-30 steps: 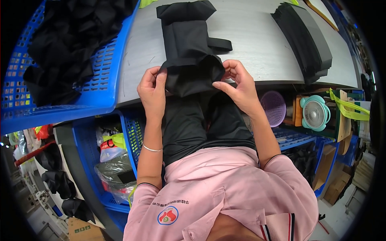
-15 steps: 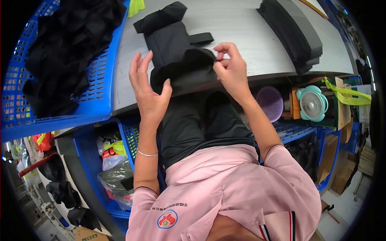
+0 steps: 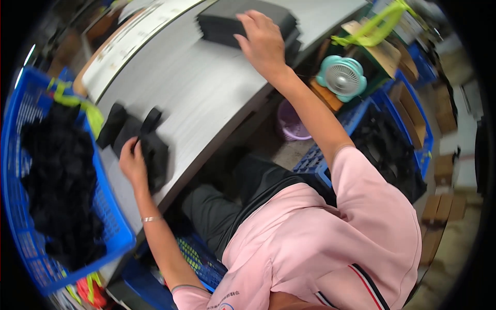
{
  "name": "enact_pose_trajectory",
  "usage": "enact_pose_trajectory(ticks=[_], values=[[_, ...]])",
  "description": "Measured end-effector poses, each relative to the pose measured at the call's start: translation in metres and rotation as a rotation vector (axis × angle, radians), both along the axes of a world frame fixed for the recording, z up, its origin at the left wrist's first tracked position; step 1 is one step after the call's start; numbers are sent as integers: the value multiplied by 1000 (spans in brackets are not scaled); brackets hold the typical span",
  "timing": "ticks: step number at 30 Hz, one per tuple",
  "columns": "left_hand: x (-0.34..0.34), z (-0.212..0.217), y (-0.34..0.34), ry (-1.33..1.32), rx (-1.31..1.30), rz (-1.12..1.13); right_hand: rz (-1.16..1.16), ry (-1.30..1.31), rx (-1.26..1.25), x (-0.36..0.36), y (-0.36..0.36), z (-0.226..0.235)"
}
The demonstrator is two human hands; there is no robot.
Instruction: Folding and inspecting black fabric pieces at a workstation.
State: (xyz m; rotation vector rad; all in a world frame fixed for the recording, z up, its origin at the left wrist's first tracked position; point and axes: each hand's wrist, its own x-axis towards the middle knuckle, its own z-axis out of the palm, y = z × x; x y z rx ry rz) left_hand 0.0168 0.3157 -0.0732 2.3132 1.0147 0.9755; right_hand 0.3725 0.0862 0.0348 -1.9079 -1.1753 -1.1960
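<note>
My left hand (image 3: pixel 134 164) is at the near end of a folded black fabric piece (image 3: pixel 155 152) with a short strap loop, lying on the table. Its fingers curl in at the fabric's edge, and motion blurs the piece a little. Far to the right, my right hand (image 3: pixel 264 45) reaches over a neat stack of black fabric panels (image 3: pixel 219 26). The fingers of that hand are apart, with thumb and fingertips at the stack's top face; no panel is lifted.
At left stands a blue plastic basket (image 3: pixel 116 227) heaped with black fabric pieces (image 3: pixel 62 191). The pale table (image 3: pixel 191 98) has its near edge before my lap. Below right are a teal fan (image 3: pixel 342 77), a purple basket (image 3: pixel 294 121) and cardboard boxes (image 3: pixel 442 206).
The view has swung to the right. My right hand has left the folded fabric piece and moved over to the stack. My left hand has come onto the fabric piece.
</note>
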Motion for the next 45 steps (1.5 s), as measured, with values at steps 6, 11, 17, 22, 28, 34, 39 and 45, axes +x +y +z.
enact_pose_trajectory(ticks=[6, 11, 17, 22, 28, 34, 39, 45], values=[[-5, 40, -41, -114, 248, 182, -221, 336, -407, 98, 0, 4], [-14, 64, -112, -350, 300, 223, -220, 433, -506, 109, 3, 20], [-16, 58, -180, -679, -405, -2, -213, 344, -617, 117, 1, 29], [-30, 42, -212, -678, -537, -51, -38, 391, -698, 130, 2, 42], [-41, 30, -232, -697, -789, -84, 25, 5, -663, 125, 16, 25], [-22, 28, -239, -651, -1029, -342, -189, -276, -387, 82, -25, 15], [-7, 11, -229, -639, -1151, -658, -84, -265, -442, -90, -54, -11], [36, -24, -226, -829, -1675, -660, 597, 502, -531, -232, -102, -59]])
